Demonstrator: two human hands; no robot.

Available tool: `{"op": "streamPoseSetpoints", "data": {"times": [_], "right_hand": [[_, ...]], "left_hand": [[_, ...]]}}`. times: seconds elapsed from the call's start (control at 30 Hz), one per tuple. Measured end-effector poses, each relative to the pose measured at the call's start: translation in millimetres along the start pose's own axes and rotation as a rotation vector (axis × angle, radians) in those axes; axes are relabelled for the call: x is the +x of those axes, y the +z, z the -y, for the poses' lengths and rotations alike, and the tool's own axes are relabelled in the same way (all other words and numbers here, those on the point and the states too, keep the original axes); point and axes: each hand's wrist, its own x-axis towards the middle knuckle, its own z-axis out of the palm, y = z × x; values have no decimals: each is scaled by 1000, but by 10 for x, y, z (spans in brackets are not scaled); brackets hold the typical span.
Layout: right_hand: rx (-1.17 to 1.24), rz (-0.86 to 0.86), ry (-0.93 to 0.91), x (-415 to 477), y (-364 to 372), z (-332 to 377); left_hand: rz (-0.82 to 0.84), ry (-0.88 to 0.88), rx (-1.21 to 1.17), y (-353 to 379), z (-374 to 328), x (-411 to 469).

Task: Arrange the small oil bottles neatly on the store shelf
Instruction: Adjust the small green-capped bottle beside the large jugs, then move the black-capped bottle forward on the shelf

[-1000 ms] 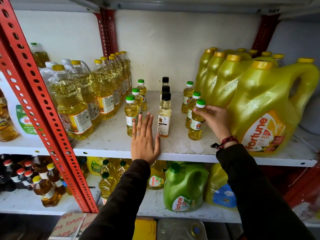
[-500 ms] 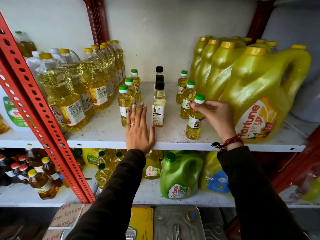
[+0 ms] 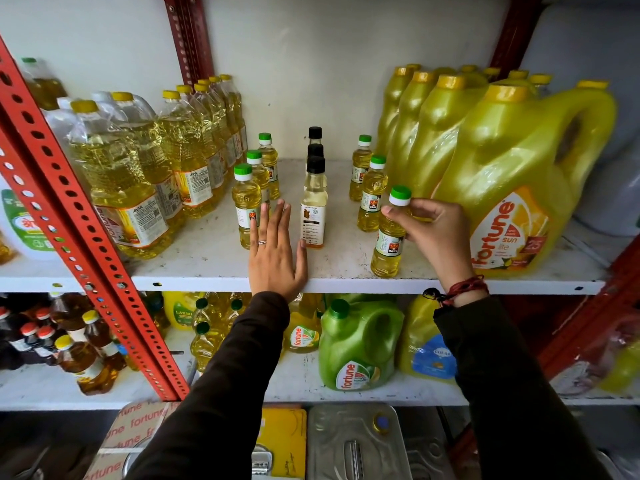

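Small oil bottles stand in three short rows on the white shelf (image 3: 214,261). The left row of green-capped bottles (image 3: 246,202) has three. In the middle stands a row of black-capped bottles (image 3: 313,202). Two green-capped bottles (image 3: 372,194) form the right row. My right hand (image 3: 427,230) grips a third green-capped bottle (image 3: 389,237) at its neck, near the shelf's front edge, slightly tilted. My left hand (image 3: 275,252) lies flat and open on the shelf between the left and middle rows, fingers together, touching the front left bottle.
Large clear oil bottles (image 3: 117,181) crowd the left side. Big yellow Fortune jugs (image 3: 512,188) fill the right side, just behind my right hand. A red perforated upright (image 3: 79,220) crosses at left. On the lower shelf stand a green jug (image 3: 356,344) and more bottles.
My right hand has drawn its green-capped bottle forward, out of the right row toward the shelf's front edge. My left hand stays flat on the shelf.
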Motion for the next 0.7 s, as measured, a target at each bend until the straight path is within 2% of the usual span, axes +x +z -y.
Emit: {"op": "streamPoseSetpoints", "data": {"times": [0.13, 0.37, 0.47, 0.53, 0.6, 0.7], "right_hand": [[-69, -38, -23, -26, 21, 22], [-109, 12, -90, -50, 10, 87], [-206, -144, -335, -95, 4, 285], [-168, -206, -531, -138, 83, 461], [-106, -136, -584, -150, 244, 579], [-106, 100, -413, -116, 584, 624]], "left_hand": [[3, -1, 3, 5, 0, -6], [10, 4, 6, -5, -13, -1], [6, 7, 6, -8, -21, -4], [5, 4, 3, -10, -23, -3], [8, 6, -1, -9, -25, -3], [6, 11, 2, -9, -15, 1]]}}
